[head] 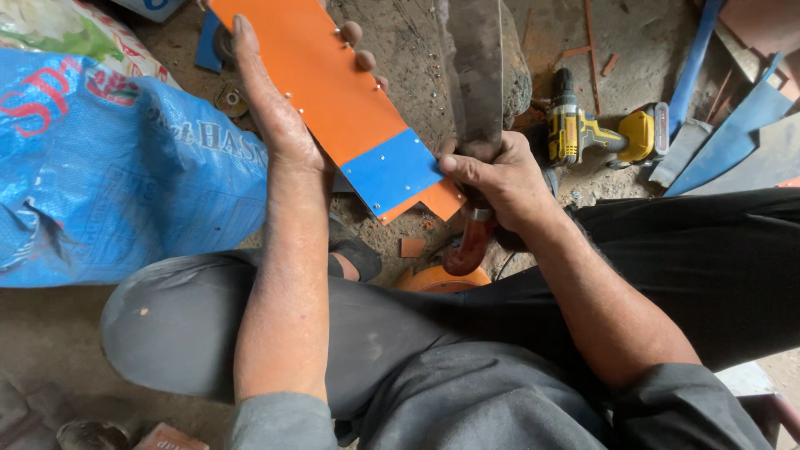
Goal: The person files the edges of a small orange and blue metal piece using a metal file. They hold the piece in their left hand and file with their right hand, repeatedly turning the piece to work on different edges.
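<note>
Fingers (357, 46) of the left hand (271, 100) were curled over the far edge of the orange strip (321, 79), thumb along the near edge, so the strip was pinched firmly across its width. Right hand (500, 179) was wrapped tight round the reddish-brown handle (468, 242) of a big blade (475, 67), fingers closed together, blade pointing away over the stone block (417, 58).

Strip lay slanted across the block w/ its low end toward the lap; a blue patch (390, 171) sat on that end, small rivets dotting both colours. Blade edge ran just beside the patch's right corner, touching or nearly so; couldn't tell which.

Judging by that, the step looked like trimming or scoring the strip's end w/ the blade. Next move would call for the left hand keeping the strip flat & steady, fingers clear of the blade line.

Outward: yellow-black cordless drill (604, 133) lay on the ground right of the block, blue offcuts (733, 125) beyond it, orange scraps (412, 247) below the strip.

Containers: a blue woven sack (108, 175) at left, bulging full, contents hidden. Behind it a second printed bag (75, 33), contents also not visible.
</note>
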